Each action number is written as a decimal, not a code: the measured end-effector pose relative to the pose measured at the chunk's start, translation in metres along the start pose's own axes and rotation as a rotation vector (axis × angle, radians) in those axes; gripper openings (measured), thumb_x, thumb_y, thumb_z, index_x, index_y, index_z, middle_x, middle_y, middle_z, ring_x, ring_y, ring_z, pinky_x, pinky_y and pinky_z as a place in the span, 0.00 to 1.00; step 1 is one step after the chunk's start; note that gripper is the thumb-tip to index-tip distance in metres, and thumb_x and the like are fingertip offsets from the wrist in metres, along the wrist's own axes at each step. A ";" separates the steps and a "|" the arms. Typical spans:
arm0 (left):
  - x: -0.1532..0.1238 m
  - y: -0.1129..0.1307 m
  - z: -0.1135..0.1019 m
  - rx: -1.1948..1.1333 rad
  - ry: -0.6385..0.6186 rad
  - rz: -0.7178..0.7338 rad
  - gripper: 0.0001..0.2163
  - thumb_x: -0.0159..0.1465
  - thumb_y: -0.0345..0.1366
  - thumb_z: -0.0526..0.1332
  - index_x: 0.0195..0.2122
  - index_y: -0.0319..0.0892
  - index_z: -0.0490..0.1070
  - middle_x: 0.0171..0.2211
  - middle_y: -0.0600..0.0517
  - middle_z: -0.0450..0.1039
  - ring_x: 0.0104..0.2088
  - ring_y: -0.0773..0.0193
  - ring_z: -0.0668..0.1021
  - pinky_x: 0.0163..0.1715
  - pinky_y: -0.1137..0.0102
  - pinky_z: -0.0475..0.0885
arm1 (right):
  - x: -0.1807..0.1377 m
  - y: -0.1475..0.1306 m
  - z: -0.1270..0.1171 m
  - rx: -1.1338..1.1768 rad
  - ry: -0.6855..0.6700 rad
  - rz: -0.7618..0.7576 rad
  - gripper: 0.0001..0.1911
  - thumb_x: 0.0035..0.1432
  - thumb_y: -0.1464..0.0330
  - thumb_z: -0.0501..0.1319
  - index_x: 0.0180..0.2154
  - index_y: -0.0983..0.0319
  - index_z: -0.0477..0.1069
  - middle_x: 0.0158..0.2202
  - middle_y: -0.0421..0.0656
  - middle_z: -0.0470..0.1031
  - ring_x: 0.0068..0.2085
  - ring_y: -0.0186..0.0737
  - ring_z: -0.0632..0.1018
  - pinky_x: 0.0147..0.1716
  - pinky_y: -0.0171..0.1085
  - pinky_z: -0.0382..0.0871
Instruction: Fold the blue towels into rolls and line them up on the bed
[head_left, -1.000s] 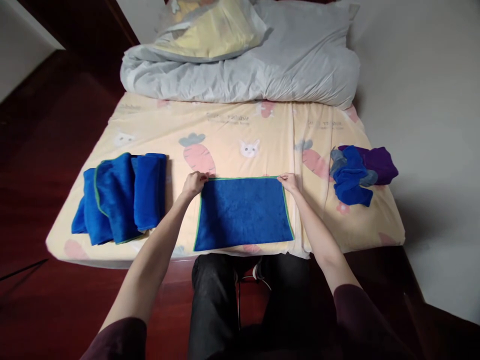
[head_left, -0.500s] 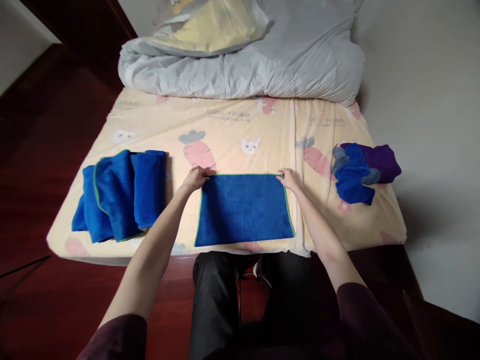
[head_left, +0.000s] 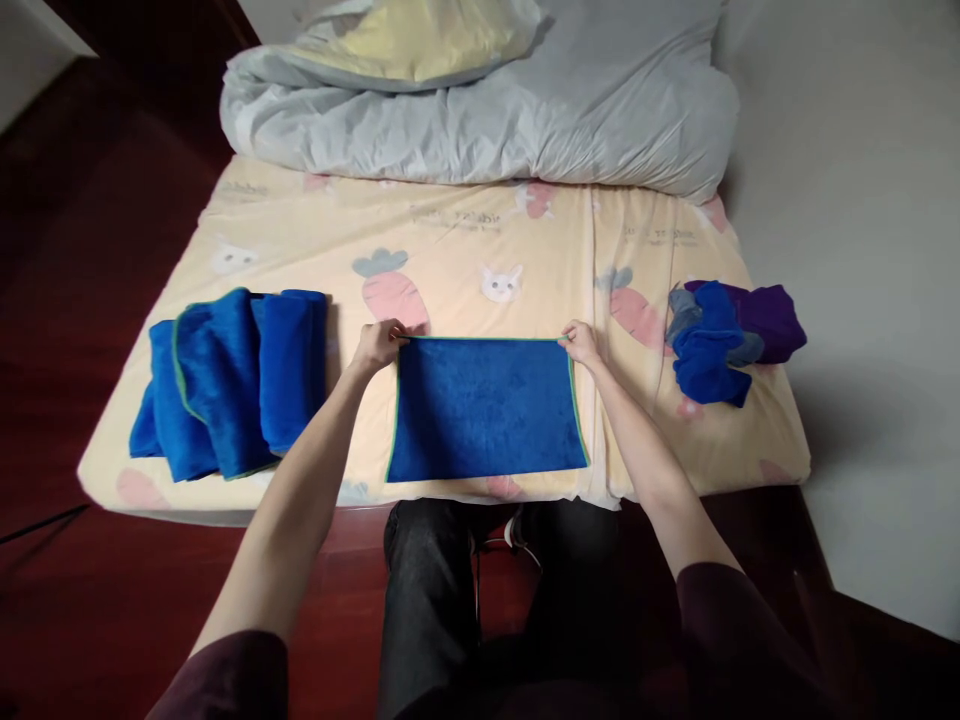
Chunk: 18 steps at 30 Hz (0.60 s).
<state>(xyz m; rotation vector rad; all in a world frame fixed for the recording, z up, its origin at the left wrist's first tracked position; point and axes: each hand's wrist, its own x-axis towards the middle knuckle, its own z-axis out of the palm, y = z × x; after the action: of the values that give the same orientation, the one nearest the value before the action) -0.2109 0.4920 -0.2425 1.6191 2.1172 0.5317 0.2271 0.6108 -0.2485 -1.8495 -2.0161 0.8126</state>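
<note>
A blue towel (head_left: pixel 487 410) with green edging is spread as a rough rectangle on the bed in front of me. My left hand (head_left: pixel 380 345) pinches its far left corner. At the far right corner, my right hand (head_left: pixel 581 342) grips the same edge between thumb and fingers. The far edge runs straight and taut from one hand to the other, and the near edge lies close to the side of the mattress.
Left of my arm sits a pile of folded blue towels (head_left: pixel 225 385). Crumpled blue, grey and purple cloths (head_left: pixel 712 340) lie at the right. A grey quilt (head_left: pixel 480 130) is bunched across the back of the patterned bed sheet (head_left: pixel 465 270). A wall (head_left: pixel 862 300) stands to the right.
My hands have drawn slightly farther apart, stretching the towel's far edge a little wider. The view has shifted slightly; the piles at both sides lie as before.
</note>
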 end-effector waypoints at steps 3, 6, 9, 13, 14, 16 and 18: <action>-0.029 0.028 0.027 0.053 0.303 0.016 0.18 0.68 0.34 0.56 0.56 0.37 0.74 0.56 0.35 0.77 0.57 0.46 0.78 0.58 0.49 0.71 | -0.036 -0.020 0.023 -0.145 0.228 -0.182 0.18 0.65 0.73 0.60 0.56 0.66 0.75 0.55 0.56 0.78 0.56 0.52 0.77 0.58 0.49 0.71; -0.060 0.045 0.058 0.113 0.279 0.215 0.25 0.72 0.43 0.55 0.68 0.41 0.66 0.72 0.38 0.60 0.72 0.43 0.62 0.70 0.44 0.57 | -0.076 -0.030 0.049 -0.261 0.156 -0.477 0.25 0.72 0.66 0.56 0.67 0.62 0.66 0.73 0.52 0.61 0.72 0.54 0.62 0.70 0.56 0.56; -0.066 0.034 0.073 0.084 0.180 0.277 0.29 0.73 0.50 0.52 0.71 0.41 0.62 0.75 0.42 0.55 0.76 0.47 0.55 0.74 0.47 0.49 | -0.088 -0.020 0.057 -0.304 0.028 -0.531 0.29 0.75 0.60 0.51 0.72 0.62 0.59 0.76 0.49 0.54 0.76 0.48 0.54 0.75 0.54 0.46; -0.056 0.021 0.072 0.061 0.201 0.173 0.32 0.74 0.50 0.49 0.74 0.34 0.56 0.76 0.38 0.51 0.77 0.46 0.50 0.75 0.44 0.41 | -0.076 -0.018 0.049 -0.333 0.103 -0.271 0.33 0.76 0.59 0.47 0.73 0.72 0.55 0.77 0.56 0.51 0.78 0.53 0.50 0.75 0.59 0.39; -0.059 0.027 0.073 0.063 0.211 0.169 0.33 0.74 0.49 0.49 0.74 0.33 0.55 0.76 0.38 0.50 0.77 0.46 0.49 0.75 0.43 0.39 | -0.079 -0.025 0.051 -0.337 0.121 -0.252 0.33 0.76 0.59 0.47 0.73 0.73 0.55 0.77 0.57 0.50 0.78 0.54 0.49 0.75 0.61 0.37; -0.081 0.045 0.080 0.070 0.219 0.212 0.33 0.75 0.48 0.48 0.74 0.32 0.54 0.77 0.38 0.47 0.78 0.46 0.46 0.75 0.43 0.37 | -0.103 -0.043 0.060 -0.334 0.124 -0.316 0.34 0.76 0.59 0.47 0.73 0.72 0.54 0.77 0.56 0.48 0.78 0.55 0.46 0.75 0.62 0.34; -0.118 0.061 0.090 0.081 0.154 0.336 0.32 0.75 0.48 0.47 0.75 0.33 0.54 0.77 0.40 0.45 0.78 0.47 0.45 0.75 0.45 0.39 | -0.141 -0.053 0.073 -0.321 0.037 -0.496 0.35 0.76 0.58 0.48 0.75 0.68 0.50 0.78 0.52 0.47 0.78 0.50 0.45 0.76 0.58 0.35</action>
<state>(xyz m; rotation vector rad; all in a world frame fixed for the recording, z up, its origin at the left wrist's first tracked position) -0.0857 0.3975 -0.2742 2.0568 2.0021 0.7029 0.1623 0.4566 -0.2540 -1.3771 -2.5379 0.3286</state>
